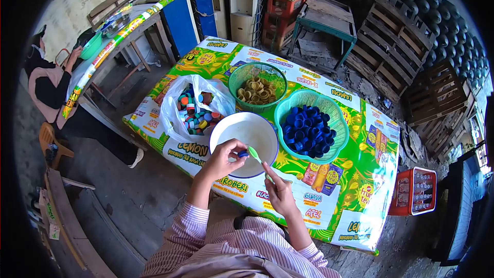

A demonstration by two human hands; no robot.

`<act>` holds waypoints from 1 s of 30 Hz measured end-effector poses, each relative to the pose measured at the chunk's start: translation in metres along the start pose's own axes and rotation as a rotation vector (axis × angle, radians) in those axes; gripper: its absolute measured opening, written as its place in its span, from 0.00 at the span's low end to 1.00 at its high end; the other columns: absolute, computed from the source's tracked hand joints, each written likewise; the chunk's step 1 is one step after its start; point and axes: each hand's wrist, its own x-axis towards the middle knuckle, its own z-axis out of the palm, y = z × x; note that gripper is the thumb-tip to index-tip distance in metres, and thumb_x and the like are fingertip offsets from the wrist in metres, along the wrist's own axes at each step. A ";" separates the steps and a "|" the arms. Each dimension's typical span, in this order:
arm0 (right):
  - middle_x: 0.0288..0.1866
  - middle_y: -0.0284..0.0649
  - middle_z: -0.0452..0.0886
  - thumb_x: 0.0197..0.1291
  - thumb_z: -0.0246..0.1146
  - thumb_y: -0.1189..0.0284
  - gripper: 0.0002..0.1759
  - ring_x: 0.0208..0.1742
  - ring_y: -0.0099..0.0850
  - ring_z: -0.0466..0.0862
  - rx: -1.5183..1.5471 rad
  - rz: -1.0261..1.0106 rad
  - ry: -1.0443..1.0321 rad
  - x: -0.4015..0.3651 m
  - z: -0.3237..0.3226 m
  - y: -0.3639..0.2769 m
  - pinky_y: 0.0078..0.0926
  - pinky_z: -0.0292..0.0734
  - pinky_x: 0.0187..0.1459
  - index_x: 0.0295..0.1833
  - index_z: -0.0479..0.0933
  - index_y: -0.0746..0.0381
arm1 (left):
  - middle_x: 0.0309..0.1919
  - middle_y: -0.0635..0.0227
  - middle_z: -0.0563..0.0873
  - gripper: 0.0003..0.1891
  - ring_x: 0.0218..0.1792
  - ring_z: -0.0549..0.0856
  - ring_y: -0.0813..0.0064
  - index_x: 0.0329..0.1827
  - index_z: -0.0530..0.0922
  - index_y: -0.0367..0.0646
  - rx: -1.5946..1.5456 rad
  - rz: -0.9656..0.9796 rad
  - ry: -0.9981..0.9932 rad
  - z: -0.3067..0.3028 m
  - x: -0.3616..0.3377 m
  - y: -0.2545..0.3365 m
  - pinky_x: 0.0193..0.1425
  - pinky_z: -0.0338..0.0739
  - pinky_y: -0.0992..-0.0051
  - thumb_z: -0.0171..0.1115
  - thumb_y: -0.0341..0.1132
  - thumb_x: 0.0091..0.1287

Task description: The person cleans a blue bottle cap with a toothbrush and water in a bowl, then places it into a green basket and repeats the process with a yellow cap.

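My left hand pinches a small blue bottle cap above a white enamel basin with a dark rim. In my right hand is a light green plastic spoon, its bowl end close to the cap. What lies in the basin looks pale and is hard to make out. Right of it stands a mint green basket of blue caps. Behind is a darker green basket holding yellowish caps. A clear plastic bag of mixed-colour caps sits to the left.
A printed plastic cloth covers the table. At the left, a person sits by another table holding a green bowl. A red bottle crate stands on the floor at right. Wooden pallets and a small table are behind.
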 end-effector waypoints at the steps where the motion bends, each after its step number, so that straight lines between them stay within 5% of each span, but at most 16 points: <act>1: 0.29 0.47 0.76 0.60 0.51 0.81 0.27 0.24 0.28 0.77 0.007 0.033 -0.011 -0.001 -0.002 -0.005 0.25 0.73 0.31 0.65 0.63 0.53 | 0.34 0.68 0.78 0.09 0.34 0.79 0.81 0.38 0.73 0.35 0.001 -0.001 0.000 0.001 -0.003 -0.004 0.38 0.77 0.83 0.60 0.22 0.55; 7: 0.28 0.45 0.75 0.60 0.51 0.81 0.27 0.23 0.27 0.75 -0.005 -0.027 0.058 -0.009 0.002 0.008 0.24 0.72 0.29 0.65 0.62 0.55 | 0.35 0.70 0.78 0.07 0.36 0.78 0.85 0.40 0.73 0.36 -0.279 -0.078 0.098 0.008 -0.016 -0.024 0.36 0.76 0.86 0.58 0.23 0.60; 9: 0.19 0.36 0.65 0.59 0.50 0.83 0.26 0.17 0.19 0.62 0.005 -0.206 0.083 -0.007 0.006 0.003 0.18 0.60 0.23 0.64 0.64 0.60 | 0.36 0.69 0.77 0.06 0.36 0.78 0.83 0.40 0.73 0.35 -0.267 -0.048 0.088 0.008 -0.018 -0.021 0.36 0.76 0.85 0.57 0.23 0.60; 11: 0.17 0.34 0.64 0.58 0.50 0.83 0.26 0.17 0.19 0.61 0.005 -0.123 0.062 -0.003 0.005 0.000 0.18 0.60 0.22 0.64 0.63 0.59 | 0.36 0.67 0.77 0.06 0.37 0.79 0.81 0.39 0.73 0.34 -0.012 0.024 0.015 0.007 -0.018 -0.011 0.36 0.77 0.84 0.57 0.23 0.60; 14: 0.16 0.33 0.64 0.59 0.51 0.82 0.26 0.17 0.18 0.60 -0.026 -0.100 0.148 -0.002 0.007 0.014 0.17 0.59 0.22 0.65 0.63 0.59 | 0.36 0.65 0.76 0.06 0.37 0.80 0.77 0.39 0.73 0.32 -0.023 0.017 0.020 0.006 -0.019 -0.007 0.38 0.79 0.81 0.57 0.23 0.60; 17: 0.17 0.34 0.64 0.59 0.51 0.82 0.26 0.17 0.18 0.61 0.032 -0.154 0.059 -0.007 0.014 0.010 0.16 0.60 0.22 0.65 0.63 0.59 | 0.36 0.66 0.76 0.06 0.37 0.80 0.77 0.39 0.73 0.32 0.008 0.022 0.037 0.007 -0.020 -0.012 0.40 0.79 0.80 0.57 0.23 0.60; 19: 0.18 0.34 0.66 0.59 0.50 0.82 0.26 0.18 0.18 0.63 0.039 0.011 0.059 -0.007 0.008 0.006 0.17 0.61 0.23 0.64 0.64 0.59 | 0.36 0.66 0.76 0.05 0.37 0.80 0.77 0.38 0.73 0.33 -0.061 0.013 0.054 0.010 -0.020 -0.013 0.41 0.79 0.80 0.57 0.23 0.60; 21: 0.26 0.46 0.77 0.58 0.51 0.83 0.28 0.21 0.27 0.75 -0.069 0.003 0.073 -0.005 0.004 0.013 0.24 0.72 0.31 0.65 0.63 0.55 | 0.35 0.67 0.76 0.06 0.37 0.80 0.77 0.38 0.73 0.32 -0.265 -0.053 0.024 0.008 -0.021 -0.010 0.42 0.79 0.81 0.57 0.22 0.59; 25: 0.25 0.45 0.75 0.58 0.51 0.82 0.28 0.22 0.26 0.74 0.015 -0.104 -0.006 -0.010 0.010 0.003 0.23 0.71 0.30 0.65 0.63 0.55 | 0.35 0.67 0.77 0.06 0.36 0.81 0.77 0.37 0.74 0.32 -0.157 -0.002 0.004 0.001 -0.021 -0.010 0.41 0.78 0.82 0.58 0.21 0.58; 27: 0.26 0.45 0.75 0.58 0.51 0.82 0.28 0.23 0.26 0.75 0.030 0.090 -0.015 -0.008 0.007 0.001 0.23 0.71 0.31 0.65 0.63 0.56 | 0.33 0.67 0.77 0.06 0.34 0.81 0.78 0.37 0.74 0.33 -0.075 -0.015 -0.005 0.001 -0.021 -0.003 0.40 0.78 0.82 0.59 0.21 0.57; 30: 0.22 0.41 0.70 0.58 0.51 0.83 0.26 0.20 0.20 0.65 -0.031 -0.189 0.077 -0.008 0.004 0.007 0.18 0.64 0.25 0.63 0.65 0.59 | 0.32 0.67 0.78 0.07 0.32 0.80 0.79 0.36 0.74 0.33 0.029 0.037 0.005 -0.002 -0.021 -0.005 0.37 0.77 0.81 0.60 0.21 0.55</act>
